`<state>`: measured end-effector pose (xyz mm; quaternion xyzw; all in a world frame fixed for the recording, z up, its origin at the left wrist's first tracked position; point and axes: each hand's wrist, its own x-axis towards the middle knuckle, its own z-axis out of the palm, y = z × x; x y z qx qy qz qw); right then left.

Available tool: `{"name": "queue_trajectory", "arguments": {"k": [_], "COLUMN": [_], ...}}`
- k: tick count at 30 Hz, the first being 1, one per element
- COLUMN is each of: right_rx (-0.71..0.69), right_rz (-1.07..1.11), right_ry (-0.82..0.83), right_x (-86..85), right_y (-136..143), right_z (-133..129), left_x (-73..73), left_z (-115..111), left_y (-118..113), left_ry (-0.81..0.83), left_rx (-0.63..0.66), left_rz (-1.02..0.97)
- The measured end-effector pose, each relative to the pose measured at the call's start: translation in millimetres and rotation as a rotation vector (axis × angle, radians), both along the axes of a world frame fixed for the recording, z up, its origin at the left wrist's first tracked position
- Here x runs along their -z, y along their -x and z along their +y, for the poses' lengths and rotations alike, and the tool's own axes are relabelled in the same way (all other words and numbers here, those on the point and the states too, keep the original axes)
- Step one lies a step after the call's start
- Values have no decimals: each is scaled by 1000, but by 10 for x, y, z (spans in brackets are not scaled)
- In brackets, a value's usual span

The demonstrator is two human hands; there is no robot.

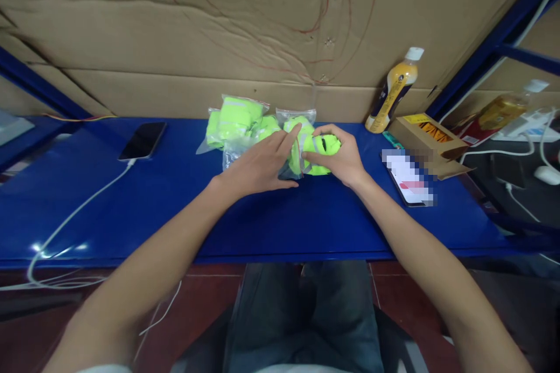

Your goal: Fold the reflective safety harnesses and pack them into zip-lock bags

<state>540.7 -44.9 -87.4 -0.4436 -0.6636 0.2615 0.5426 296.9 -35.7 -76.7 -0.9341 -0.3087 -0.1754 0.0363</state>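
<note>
A folded neon-yellow bundle with grey strips (310, 154) lies on the blue table, partly out of a clear plastic bag. My right hand (345, 157) grips its right end between thumb and fingers. My left hand (265, 166) rests against its left side, fingers extended and spread, over the clear bag. Behind and left of the hands are more neon-yellow bundles in clear zip bags (238, 118), bunched together. Part of the bags is hidden under my left hand.
A black phone (142, 141) on a white cable lies at the left. On the right stand an orange-yellow bottle (394, 90) and an open cardboard box (426, 137), with a lit phone (406, 179) in front. Cardboard (175, 41) backs the blue table (280, 227).
</note>
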Motion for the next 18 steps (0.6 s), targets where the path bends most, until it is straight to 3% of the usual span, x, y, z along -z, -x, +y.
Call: {"name": "queue_trajectory", "arguments": {"k": [7,12,18], "right_rx": [-116,-117,-36], "right_rz": [-41,-125,-164], "right_ry": [-89,-51,-212], "right_x": [-63,-60,-130], "right_y": [63,57,58], "right_z": [-119,-127,-200], "left_x": [7,49,29], "left_z": [55,32,25], "left_y": [22,-34,-59], "left_ry": [85,89,-71], "left_rx": [130,126,-134], "left_rz": [-80,-81,-167]}}
